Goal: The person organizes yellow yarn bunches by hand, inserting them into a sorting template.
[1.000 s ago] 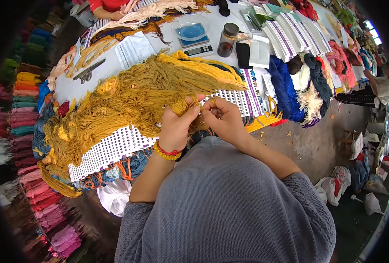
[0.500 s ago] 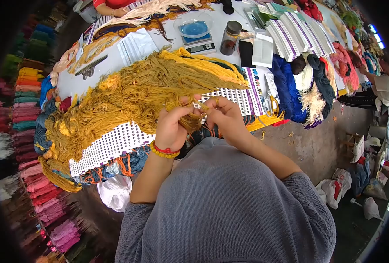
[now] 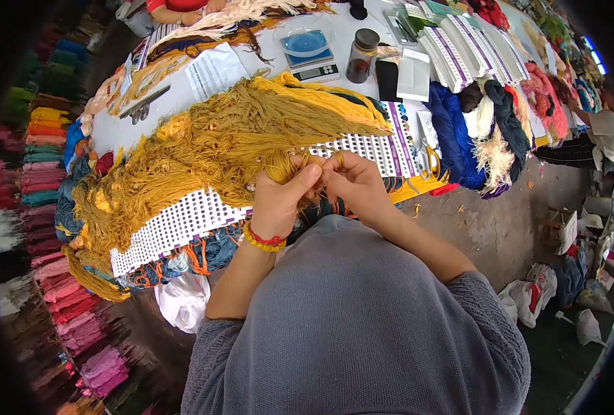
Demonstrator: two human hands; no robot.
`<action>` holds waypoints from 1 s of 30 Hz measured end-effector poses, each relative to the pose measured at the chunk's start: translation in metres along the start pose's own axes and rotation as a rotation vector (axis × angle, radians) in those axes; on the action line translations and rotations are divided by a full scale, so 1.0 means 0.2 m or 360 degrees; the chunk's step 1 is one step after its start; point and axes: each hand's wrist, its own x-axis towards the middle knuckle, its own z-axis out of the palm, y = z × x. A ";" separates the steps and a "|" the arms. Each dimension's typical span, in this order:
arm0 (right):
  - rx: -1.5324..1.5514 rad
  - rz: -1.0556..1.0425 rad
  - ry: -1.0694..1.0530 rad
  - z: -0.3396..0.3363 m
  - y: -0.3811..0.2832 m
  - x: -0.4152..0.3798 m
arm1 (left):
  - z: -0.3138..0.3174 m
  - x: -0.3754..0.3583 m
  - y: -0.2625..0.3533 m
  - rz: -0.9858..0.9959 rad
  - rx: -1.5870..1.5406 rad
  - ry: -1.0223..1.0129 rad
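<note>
A large heap of mustard-coloured yarn [image 3: 210, 138] spreads over the near side of the table, its strands running up to my hands. My left hand [image 3: 286, 190], with red and yellow bracelets at the wrist, is closed around a bunch of this yarn. Close against it, my right hand [image 3: 354, 181] pinches strands at the fingertips. The two thumbs nearly meet, and the exact spot between the fingers is hidden. Under the yarn lie white cards with rows of holes [image 3: 175, 232]. Brighter yellow yarn [image 3: 307, 93] lies along the heap's far edge.
Scissors [image 3: 428, 162] with yellow handles lie right of my hands, beside blue yarn [image 3: 452, 138]. Farther back are a scale [image 3: 315, 72] bearing a clear bowl, a dark-lidded jar [image 3: 362, 57] and stacked cards [image 3: 459, 52]. A person in a red sleeve [image 3: 172, 12] sits across; another person [image 3: 605, 128] is at right.
My left hand has turned, its thumb moving right and up toward my right fingers. The yarn loop hanging below the hands is now mostly covered. My right hand has barely moved.
</note>
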 end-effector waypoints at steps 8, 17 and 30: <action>-0.0009 -0.0058 0.0084 0.01 -0.01 -0.04 | 0.01 -0.01 -0.02 0.0001 -0.0132 0.0072; 0.1207 0.0323 -0.0304 -0.06 -0.02 -0.01 | -0.05 0.03 -0.05 -0.0174 -0.0825 -0.0102; -0.0108 -0.0034 0.0173 0.08 -0.04 0.01 | -0.02 0.02 -0.01 -0.0203 -0.0248 -0.0219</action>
